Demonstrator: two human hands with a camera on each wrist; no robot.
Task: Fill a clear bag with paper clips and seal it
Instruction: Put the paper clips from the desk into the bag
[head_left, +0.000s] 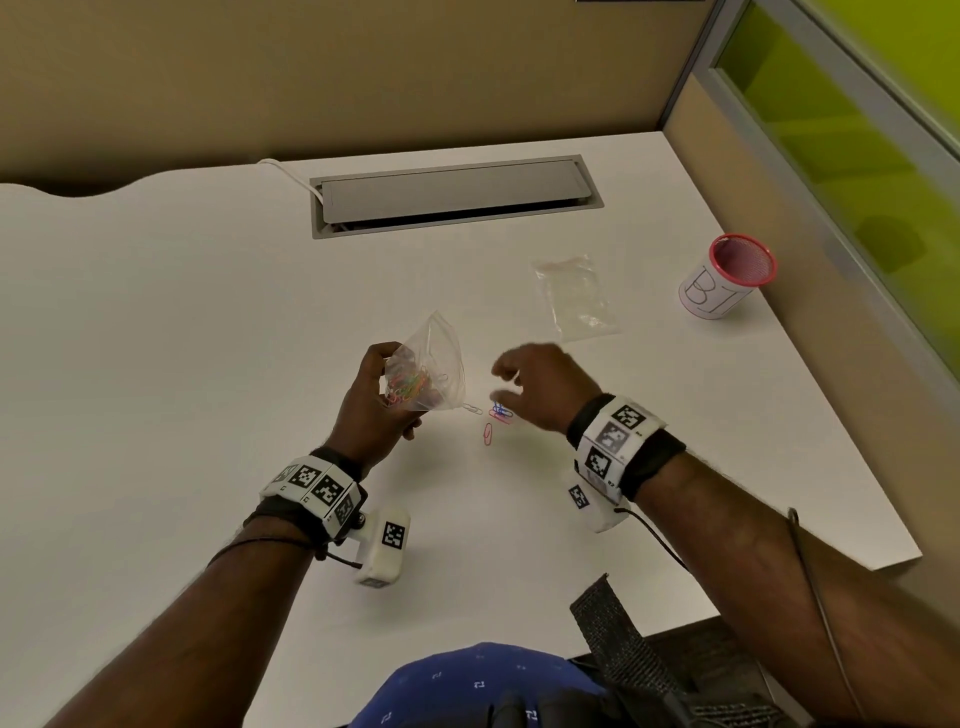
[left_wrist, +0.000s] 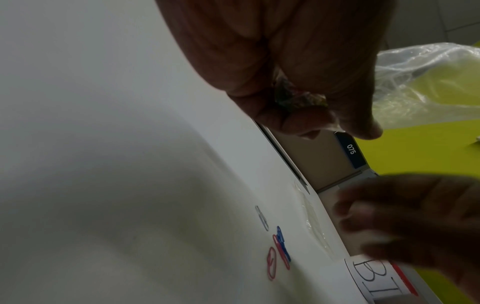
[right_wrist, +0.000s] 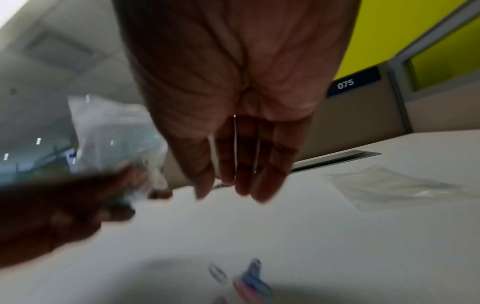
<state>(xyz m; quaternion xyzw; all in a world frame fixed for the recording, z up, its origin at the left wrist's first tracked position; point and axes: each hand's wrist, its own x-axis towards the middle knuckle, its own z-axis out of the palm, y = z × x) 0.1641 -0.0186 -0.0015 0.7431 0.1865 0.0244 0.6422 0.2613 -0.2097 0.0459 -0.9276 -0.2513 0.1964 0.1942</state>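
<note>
Holding the clear bag (head_left: 434, 369) up off the white desk (head_left: 156, 338), your left hand (head_left: 371, 410) had its fingers curled around the lower part, where a bunched heap of coloured paper clips (head_left: 408, 389) sat inside. Your right hand (head_left: 540, 387) hovered just beside the bag with fingers loosely spread and nothing in it, directly above the loose clips (head_left: 496, 415) left on the desk: I counted about 4, a white one nearest your left hand and pink and blue ones under your right.

Judging by the look of it, the bag was thin, soft film that would crumple and slip, so you'd want to pinch it at the mouth edge rather than the belly when sealing. The clips were light, stiff wire lying flat, likely easier to slide or nip by 1 end than to lift straight up.

Beyond your right hand lay a second flat clear bag (head_left: 576, 299), and farther off to that side stood a red mesh cup (head_left: 727, 278) with a paper label.
</note>
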